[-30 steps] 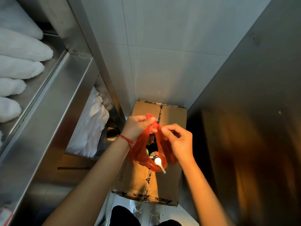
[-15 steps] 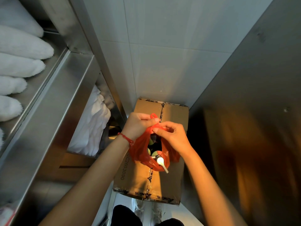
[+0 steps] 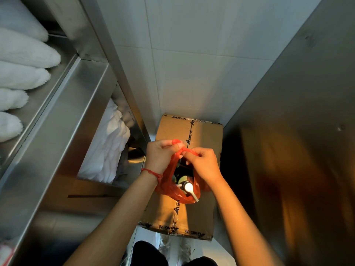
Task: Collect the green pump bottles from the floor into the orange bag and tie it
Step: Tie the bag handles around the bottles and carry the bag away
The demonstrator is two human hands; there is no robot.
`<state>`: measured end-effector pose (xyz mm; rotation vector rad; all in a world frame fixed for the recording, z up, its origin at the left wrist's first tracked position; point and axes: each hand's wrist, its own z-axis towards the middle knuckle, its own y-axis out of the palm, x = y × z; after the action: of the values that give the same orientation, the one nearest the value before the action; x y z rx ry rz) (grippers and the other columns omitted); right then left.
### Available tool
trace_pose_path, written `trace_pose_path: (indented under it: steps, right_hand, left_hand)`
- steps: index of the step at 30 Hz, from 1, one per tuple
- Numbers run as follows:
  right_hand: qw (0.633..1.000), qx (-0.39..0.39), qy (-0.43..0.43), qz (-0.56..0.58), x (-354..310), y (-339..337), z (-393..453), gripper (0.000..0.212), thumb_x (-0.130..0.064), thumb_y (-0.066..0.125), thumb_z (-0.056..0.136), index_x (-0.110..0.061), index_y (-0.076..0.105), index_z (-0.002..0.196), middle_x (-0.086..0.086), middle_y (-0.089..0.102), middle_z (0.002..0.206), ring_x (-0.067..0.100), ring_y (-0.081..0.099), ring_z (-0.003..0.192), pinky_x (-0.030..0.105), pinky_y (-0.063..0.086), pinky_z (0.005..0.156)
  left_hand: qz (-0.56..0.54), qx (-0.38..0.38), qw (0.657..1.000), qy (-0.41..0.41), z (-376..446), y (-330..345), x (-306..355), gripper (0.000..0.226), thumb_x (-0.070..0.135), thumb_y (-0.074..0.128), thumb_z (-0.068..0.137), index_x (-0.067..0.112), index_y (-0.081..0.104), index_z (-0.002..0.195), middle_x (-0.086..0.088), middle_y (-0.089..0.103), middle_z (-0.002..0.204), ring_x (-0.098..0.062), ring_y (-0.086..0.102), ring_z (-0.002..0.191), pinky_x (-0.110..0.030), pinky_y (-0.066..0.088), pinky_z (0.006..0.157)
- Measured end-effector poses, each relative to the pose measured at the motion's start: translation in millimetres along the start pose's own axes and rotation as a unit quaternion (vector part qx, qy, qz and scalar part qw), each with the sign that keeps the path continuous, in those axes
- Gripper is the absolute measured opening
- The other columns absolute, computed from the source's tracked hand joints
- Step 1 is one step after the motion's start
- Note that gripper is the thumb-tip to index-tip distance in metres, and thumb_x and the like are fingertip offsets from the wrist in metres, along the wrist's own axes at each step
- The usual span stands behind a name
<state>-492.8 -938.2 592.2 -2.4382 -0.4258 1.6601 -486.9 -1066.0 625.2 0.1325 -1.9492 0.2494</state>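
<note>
Both hands, left hand (image 3: 159, 156) and right hand (image 3: 205, 166), are pinching the orange bag (image 3: 169, 181) handles with closed fingers, tying (bottles apparently inside), so crossing and cinching the knot is coming next.

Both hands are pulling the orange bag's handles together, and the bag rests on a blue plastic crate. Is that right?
Not quite. In the head view the left hand and right hand do pinch the orange bag handles together, but it rests on a taped cardboard box, not a crate.

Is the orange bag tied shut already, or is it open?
Open: the orange bag gapes below both hands' pinched handles, with a pump head showing inside.
</note>
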Motion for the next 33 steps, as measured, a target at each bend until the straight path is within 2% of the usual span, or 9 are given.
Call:
trace_pose_path:
  steps: [4, 7, 11, 14, 17, 22, 26, 30, 33]
  right_hand:
    - [0.984, -0.041, 0.065, 0.159, -5.5, -5.2, 1.3, 0.019, -0.013, 0.062, 0.075, -0.013, 0.07, 0.058, 0.001, 0.068, 0.056, 0.014, 0.062, 0.057, 0.027, 0.05, 0.062]
    - [0.965, -0.052, 0.113, 0.229, -10.5, -7.7, 1.4, 0.02, -0.028, 0.07, 0.075, -0.009, 0.073, 0.071, 0.008, 0.07, 0.065, 0.02, 0.065, 0.062, 0.032, 0.054, 0.066]
    - [0.959, -0.036, 0.112, 0.257, -16.8, -5.2, 3.7, 0.01, -0.02, 0.073, 0.074, -0.012, 0.074, 0.068, 0.007, 0.071, 0.062, 0.018, 0.066, 0.056, 0.029, 0.056, 0.059]
    - [0.959, 0.013, 0.106, 0.262, -15.8, 0.2, 5.6, 0.022, -0.025, 0.067, 0.081, -0.018, 0.071, 0.061, 0.004, 0.067, 0.057, 0.017, 0.062, 0.055, 0.031, 0.055, 0.062]
    - [0.947, 0.093, 0.093, 0.292, -9.4, -0.3, 8.6, 0.038, -0.025, 0.057, 0.089, -0.018, 0.068, 0.053, -0.003, 0.065, 0.051, 0.009, 0.057, 0.047, 0.023, 0.052, 0.052]
    - [0.863, 0.246, 0.143, 0.418, 17.1, -21.3, 17.3, 0.035, -0.006, 0.047, 0.094, -0.006, 0.053, 0.059, -0.002, 0.057, 0.037, 0.004, 0.048, 0.033, 0.015, 0.042, 0.039]
    - [0.831, 0.276, 0.185, 0.445, 32.4, -18.2, 17.0, 0.031, -0.004, 0.049, 0.093, -0.005, 0.051, 0.062, 0.0, 0.055, 0.037, 0.005, 0.047, 0.03, 0.016, 0.042, 0.036]
    - [0.829, 0.251, 0.152, 0.477, 30.4, -17.6, 17.9, 0.022, -0.01, 0.048, 0.094, -0.005, 0.055, 0.074, 0.012, 0.06, 0.072, 0.01, 0.065, 0.052, 0.023, 0.057, 0.058]
    - [0.831, 0.211, 0.115, 0.502, 26.6, -15.9, 13.1, 0.018, -0.014, 0.043, 0.095, -0.006, 0.055, 0.083, 0.015, 0.066, 0.084, 0.019, 0.071, 0.068, 0.038, 0.057, 0.073]
  left_hand:
    - [-0.005, 0.005, 1.0, -0.017, -2.0, 2.0, -1.2, 0.013, 0.018, 0.069, 0.075, 0.029, 0.069, 0.068, 0.002, 0.068, 0.072, -0.017, 0.064, 0.077, -0.029, 0.051, 0.069]
    - [-0.006, 0.011, 1.0, -0.008, -1.4, 3.7, -2.2, 0.009, 0.019, 0.068, 0.076, 0.027, 0.069, 0.071, 0.003, 0.068, 0.073, -0.015, 0.063, 0.075, -0.025, 0.048, 0.065]
    - [0.006, 0.032, 0.999, -0.005, -0.6, 8.0, -8.2, 0.013, 0.023, 0.067, 0.078, 0.028, 0.069, 0.067, 0.01, 0.066, 0.062, -0.005, 0.063, 0.065, -0.016, 0.047, 0.055]
    - [0.0, 0.073, 0.997, 0.014, -1.2, 10.0, -14.4, 0.026, 0.023, 0.065, 0.08, 0.033, 0.067, 0.056, 0.015, 0.064, 0.053, 0.004, 0.058, 0.056, -0.008, 0.045, 0.05]
    - [-0.003, 0.13, 0.992, -0.002, -1.9, 7.7, -22.0, 0.025, 0.023, 0.065, 0.08, 0.034, 0.064, 0.058, 0.014, 0.064, 0.064, 0.0, 0.059, 0.067, -0.016, 0.044, 0.057]
    - [-0.052, 0.224, 0.966, -0.115, 2.6, -23.9, -51.0, 0.008, 0.01, 0.065, 0.08, 0.009, 0.068, 0.072, -0.001, 0.061, 0.067, -0.019, 0.059, 0.073, -0.029, 0.046, 0.07]
    - [-0.114, 0.239, 0.948, -0.178, 0.7, -31.5, -63.5, 0.005, 0.01, 0.064, 0.081, 0.009, 0.065, 0.076, -0.004, 0.063, 0.07, -0.016, 0.061, 0.069, -0.026, 0.053, 0.057]
    - [-0.273, 0.186, 0.93, -0.159, -1.0, -28.6, -59.3, 0.024, 0.01, 0.059, 0.085, -0.003, 0.059, 0.105, -0.014, 0.066, 0.096, -0.02, 0.065, 0.087, -0.031, 0.054, 0.082]
    - [-0.386, 0.139, 0.902, -0.135, -1.1, -21.5, -53.6, 0.023, 0.012, 0.051, 0.09, -0.003, 0.055, 0.108, -0.016, 0.063, 0.104, -0.024, 0.064, 0.097, -0.037, 0.05, 0.085]
